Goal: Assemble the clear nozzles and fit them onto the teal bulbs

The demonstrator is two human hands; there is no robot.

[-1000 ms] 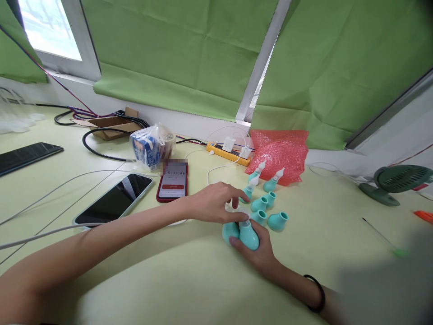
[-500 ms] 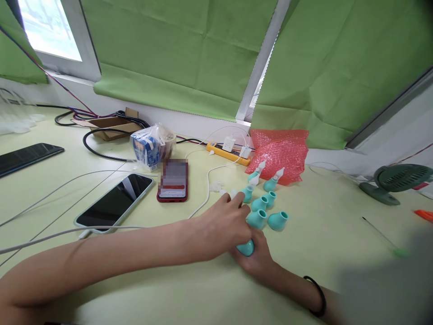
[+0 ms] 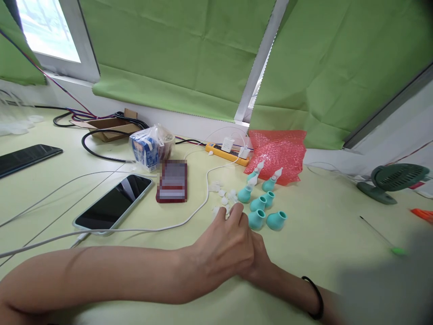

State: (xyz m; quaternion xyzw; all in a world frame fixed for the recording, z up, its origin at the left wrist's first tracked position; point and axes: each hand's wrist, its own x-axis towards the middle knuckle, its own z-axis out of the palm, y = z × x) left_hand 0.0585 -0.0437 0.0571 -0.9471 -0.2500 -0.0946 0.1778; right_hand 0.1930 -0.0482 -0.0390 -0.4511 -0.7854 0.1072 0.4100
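My left hand (image 3: 225, 250) is closed and lies over my right hand (image 3: 260, 257), palm down, with its knuckles up. What its fingers pinch, if anything, is hidden. My right hand, with a black band on the wrist, is closed beneath it. The teal rubber bulb that showed in it earlier is now covered by my left hand. Just beyond stand open-necked teal bulbs (image 3: 276, 220). Behind them are several teal bulbs with clear white nozzles (image 3: 271, 180), which look like nasal aspirators. Small translucent white pieces (image 3: 223, 194) lie scattered past my left fingers.
A red bubble-wrap bag (image 3: 277, 153) sits by the wall, next to a yellow power strip (image 3: 226, 154). Two phones (image 3: 115, 203) (image 3: 172, 185), white cables and a plastic-wrapped blue pack (image 3: 149, 146) are on the left. Rightward are a green screwdriver (image 3: 397, 250) and a fan (image 3: 399, 180).
My left hand has moved slightly down and toward me, rolling over the right hand and hiding the teal bulb. More of the white pieces and a nozzle-fitted bulb now show beyond it.
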